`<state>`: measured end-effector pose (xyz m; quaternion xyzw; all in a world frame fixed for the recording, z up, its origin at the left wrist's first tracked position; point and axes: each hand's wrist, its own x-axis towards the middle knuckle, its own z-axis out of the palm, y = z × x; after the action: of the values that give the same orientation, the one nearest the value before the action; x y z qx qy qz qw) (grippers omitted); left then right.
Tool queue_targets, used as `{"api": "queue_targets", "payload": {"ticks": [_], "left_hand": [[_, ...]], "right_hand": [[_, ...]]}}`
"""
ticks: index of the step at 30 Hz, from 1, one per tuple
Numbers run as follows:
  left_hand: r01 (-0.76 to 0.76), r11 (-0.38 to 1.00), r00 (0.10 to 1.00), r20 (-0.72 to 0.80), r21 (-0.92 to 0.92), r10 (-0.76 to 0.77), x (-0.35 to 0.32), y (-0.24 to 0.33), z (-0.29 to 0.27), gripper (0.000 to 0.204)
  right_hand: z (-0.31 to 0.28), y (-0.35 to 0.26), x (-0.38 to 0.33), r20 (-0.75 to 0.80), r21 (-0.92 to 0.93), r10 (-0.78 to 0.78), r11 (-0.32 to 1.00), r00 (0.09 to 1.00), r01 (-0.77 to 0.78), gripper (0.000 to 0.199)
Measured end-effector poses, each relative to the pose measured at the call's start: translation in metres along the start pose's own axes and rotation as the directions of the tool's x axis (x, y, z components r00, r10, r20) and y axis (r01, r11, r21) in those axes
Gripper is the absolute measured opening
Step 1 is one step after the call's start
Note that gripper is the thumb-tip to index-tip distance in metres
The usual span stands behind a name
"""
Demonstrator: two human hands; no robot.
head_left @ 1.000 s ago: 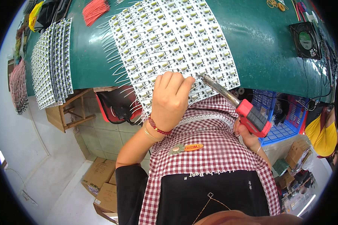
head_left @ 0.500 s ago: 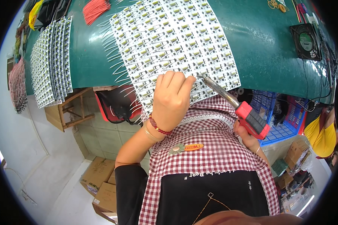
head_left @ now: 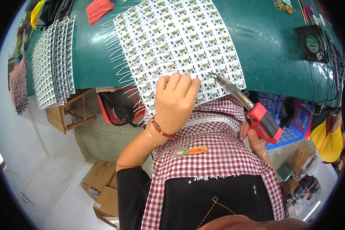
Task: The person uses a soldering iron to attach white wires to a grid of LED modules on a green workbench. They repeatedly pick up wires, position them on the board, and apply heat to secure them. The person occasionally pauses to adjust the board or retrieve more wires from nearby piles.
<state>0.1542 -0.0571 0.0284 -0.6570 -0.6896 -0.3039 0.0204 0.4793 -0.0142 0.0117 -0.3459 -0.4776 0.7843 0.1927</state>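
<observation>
A large white panel of small circuit boards [head_left: 180, 42] with yellow parts lies on the green table [head_left: 272, 57]; thin white wires stick out along its left and near edges. My left hand [head_left: 174, 103] rests on the panel's near edge, fingers curled down onto the boards; what is under the fingertips is hidden. My right hand [head_left: 253, 138] grips the red handle of a soldering iron [head_left: 262, 120]. Its metal tip [head_left: 214, 76] points at the boards just right of my left fingers.
A second stack of white board strips [head_left: 51, 65] lies at the table's left end, with a red wire bundle [head_left: 99, 8] beyond it. A small black fan [head_left: 312, 42] stands at the right. Below are a wooden stool [head_left: 65, 115], cardboard boxes [head_left: 101, 188] and blue crates [head_left: 291, 126].
The soldering iron's tip has stayed at the boards beside my left fingers. Both hands hold nearly the same place; only slight shifts show.
</observation>
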Motion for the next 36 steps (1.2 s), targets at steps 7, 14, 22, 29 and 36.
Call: {"api": "queue_targets", "payload": {"ticks": [7, 14, 22, 29, 36], "left_hand": [[0.01, 1.0, 1.0, 0.002, -0.014, -0.01, 0.005, -0.001, -0.016, 0.018], [0.04, 0.992, 0.999, 0.01, -0.116, -0.039, 0.014, -0.012, -0.01, 0.017], [0.048, 0.989, 0.999, 0.025, -0.142, -0.045, 0.016, -0.013, -0.007, 0.016], [0.072, 0.987, 0.997, 0.021, -0.147, -0.07, 0.016, -0.008, -0.001, 0.016], [0.099, 0.979, 0.995, 0.033, -0.177, -0.095, 0.015, -0.008, -0.003, 0.015]], "right_hand": [[0.0, 0.001, 0.006, 0.144, -0.41, -0.042, 0.907, 0.989, 0.098, 0.024], [0.02, -0.013, 0.015, 0.146, -0.167, -0.019, 0.985, 0.989, 0.043, 0.021], [0.009, 0.01, 0.005, -0.068, -0.505, -0.057, 0.863, 0.996, 0.015, 0.023], [0.018, 0.0, 0.012, -0.001, -0.451, -0.01, 0.892, 1.0, 0.009, 0.024], [0.008, 0.015, 0.006, -0.087, -0.602, -0.121, 0.797, 0.989, 0.045, 0.019]]}}
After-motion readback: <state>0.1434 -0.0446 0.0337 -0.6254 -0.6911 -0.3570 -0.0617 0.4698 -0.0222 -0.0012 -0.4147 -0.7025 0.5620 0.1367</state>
